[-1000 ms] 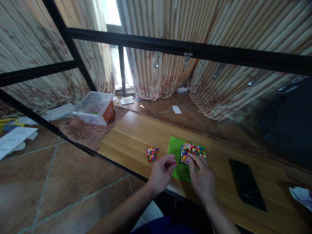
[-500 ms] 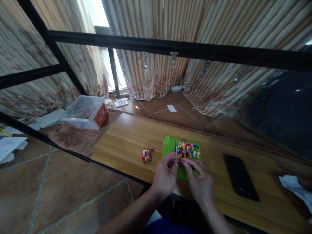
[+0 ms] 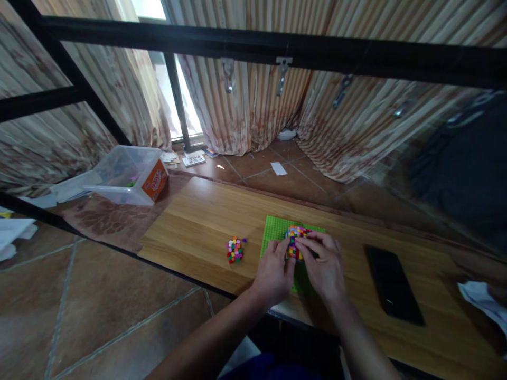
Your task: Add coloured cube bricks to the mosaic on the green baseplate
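A block of small multicoloured toy bricks stands on the green studded baseplate on the wooden table. My left hand is closed against the block's left side and near edge, with its thumb in front. From the right, my right hand grips the same block, its fingers over the top and right side. Much of the block and the near part of the plate are hidden by my hands. A small heap of loose bricks lies on the table to the left of the plate.
A dark phone-like slab lies on the table's right side. White crumpled paper is at the far right. Beyond the table's left end stands a clear plastic box. A black metal bar with hanging clips crosses above.
My right hand has moved up and over the block; its fingers, earlier at the near edge with a pinkish brick, now cover the right side. The view has tilted slightly downward.
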Tool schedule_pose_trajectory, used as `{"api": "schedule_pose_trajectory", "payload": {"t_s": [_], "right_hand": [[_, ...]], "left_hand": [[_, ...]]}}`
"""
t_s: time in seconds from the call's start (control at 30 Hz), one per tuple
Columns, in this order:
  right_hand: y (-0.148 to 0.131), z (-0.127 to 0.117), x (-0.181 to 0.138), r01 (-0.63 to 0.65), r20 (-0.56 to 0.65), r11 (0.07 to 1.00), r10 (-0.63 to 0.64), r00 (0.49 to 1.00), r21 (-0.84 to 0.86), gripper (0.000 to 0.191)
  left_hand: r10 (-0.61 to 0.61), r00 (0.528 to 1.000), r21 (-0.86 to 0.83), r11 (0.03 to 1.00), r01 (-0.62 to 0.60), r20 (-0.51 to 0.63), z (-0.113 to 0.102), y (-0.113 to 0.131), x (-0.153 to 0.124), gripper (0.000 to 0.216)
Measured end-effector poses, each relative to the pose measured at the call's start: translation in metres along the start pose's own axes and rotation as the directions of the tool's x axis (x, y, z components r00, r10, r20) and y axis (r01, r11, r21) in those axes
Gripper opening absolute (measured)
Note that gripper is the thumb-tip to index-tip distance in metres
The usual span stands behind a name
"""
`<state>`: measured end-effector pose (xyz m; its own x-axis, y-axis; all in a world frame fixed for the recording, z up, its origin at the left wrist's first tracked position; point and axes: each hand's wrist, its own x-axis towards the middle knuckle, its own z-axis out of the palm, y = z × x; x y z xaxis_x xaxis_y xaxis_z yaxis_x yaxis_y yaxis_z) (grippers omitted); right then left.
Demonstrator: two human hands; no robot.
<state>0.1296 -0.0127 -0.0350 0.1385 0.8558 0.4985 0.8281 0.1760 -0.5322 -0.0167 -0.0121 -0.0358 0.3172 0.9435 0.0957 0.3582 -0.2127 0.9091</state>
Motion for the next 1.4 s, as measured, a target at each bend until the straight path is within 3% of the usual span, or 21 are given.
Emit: {"api": "schedule_pose_trajectory", "payload": {"t_s": [0.4,0.6,1.0,1.1,1.27,1.33,1.4], "right_hand": [[0.0,0.004,-0.005,0.037,-0.093,0.999,-0.038,0.995,-0.009,0.018],[-0.003,0.003,-0.007,0.113,-0.065,0.992,-0.116,0.991,-0.054,0.022],[-0.001,0.004,-0.007,0.134,-0.028,0.991,-0.135,0.99,-0.029,0.024],[-0.005,0.0,-0.007,0.091,-0.026,0.996,-0.09,0.996,0.02,0.024],[0.004,-0.01,-0.008,-0.082,-0.162,0.996,0.076,0.984,-0.032,0.039],[0.014,-0.012,-0.009,-0.138,-0.124,0.988,0.129,0.984,-0.066,0.047],[0.023,-0.011,-0.012,-0.213,-0.009,0.977,0.213,0.977,-0.02,0.053]], "left_hand": [[-0.007,1.0,0.033,0.999,0.006,0.015,0.005,-0.001,-0.004,0.053],[-0.004,1.0,0.039,0.999,0.003,0.012,0.006,0.001,-0.004,0.053],[0.025,1.0,0.094,0.995,-0.024,-0.009,0.01,-0.002,-0.004,0.051],[0.029,0.999,0.081,0.996,-0.027,-0.027,0.011,-0.005,-0.004,0.05],[0.006,0.998,0.071,0.998,-0.002,-0.056,0.013,-0.009,-0.006,0.05],[-0.007,0.998,0.068,0.998,0.011,-0.059,0.013,-0.01,-0.004,0.047],[-0.01,0.998,0.061,0.998,0.014,-0.063,0.014,-0.01,-0.001,0.045]]}}
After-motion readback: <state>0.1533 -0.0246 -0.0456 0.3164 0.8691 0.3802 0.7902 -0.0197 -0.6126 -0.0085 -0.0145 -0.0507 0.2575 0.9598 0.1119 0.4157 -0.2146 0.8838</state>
